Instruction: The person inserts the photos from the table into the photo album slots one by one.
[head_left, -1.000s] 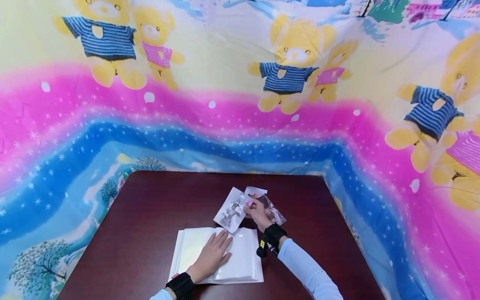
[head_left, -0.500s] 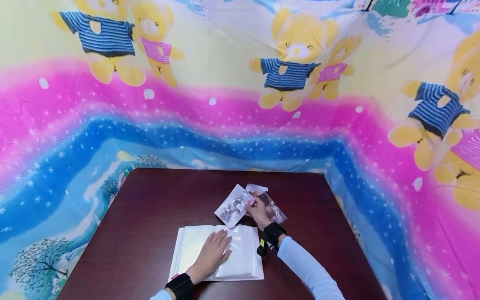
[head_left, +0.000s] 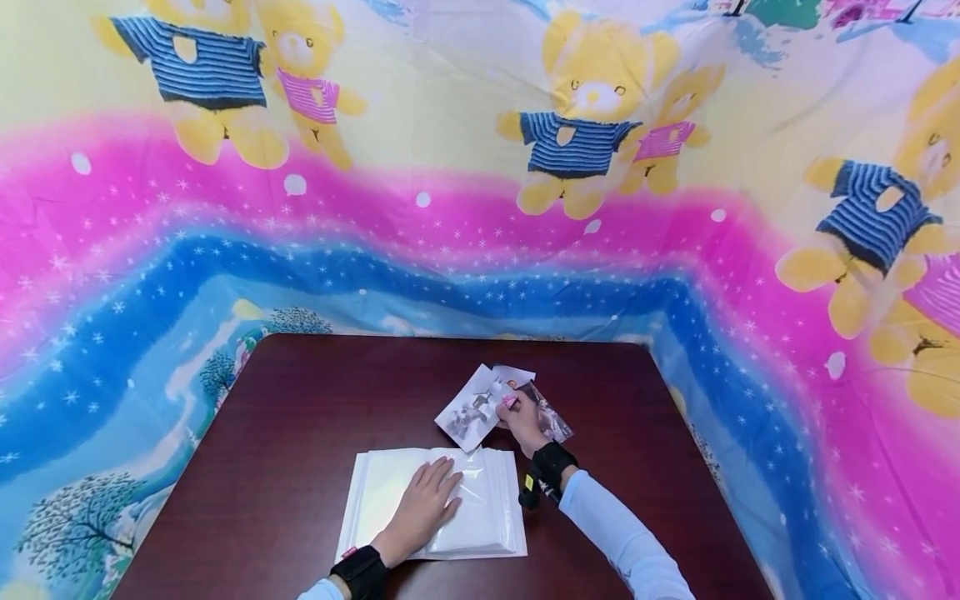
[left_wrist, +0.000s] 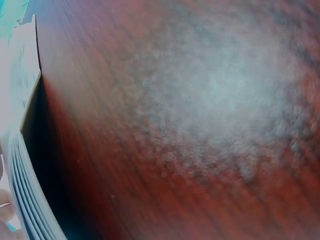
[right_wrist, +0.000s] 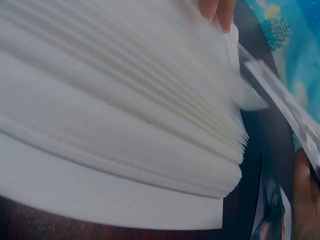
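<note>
A photo album (head_left: pixel 480 521) lies spread on the table with its white sleeve pages up. My left hand (head_left: pixel 422 504) rests on the pages, fingers straight and pointing away from me. Just past the album's far edge, my right hand (head_left: pixel 525 423) pinches a greyish photo (head_left: pixel 468 417) by its right side. The photo is tilted, its lower corner right at the album's far edge. In the right wrist view the photo (right_wrist: pixel 285 95) shows nearly edge-on beside the fanned pages (right_wrist: pixel 150 100). Left fingertips (right_wrist: pixel 220 10) press the album there.
Behind and beside the right hand lie a darker photo (head_left: pixel 553 417) and a paler one (head_left: pixel 516 373), overlapping. The dark red-brown table (head_left: pixel 337 392) reaches back to a printed cloth (head_left: pixel 450 225) with bears. The left wrist view mostly shows glossy table (left_wrist: pixel 150 190).
My right hand has drawn the pinched photo slightly right, and its lower corner overlaps the album less. My left hand keeps its place on the pages. The head view has tipped slightly.
</note>
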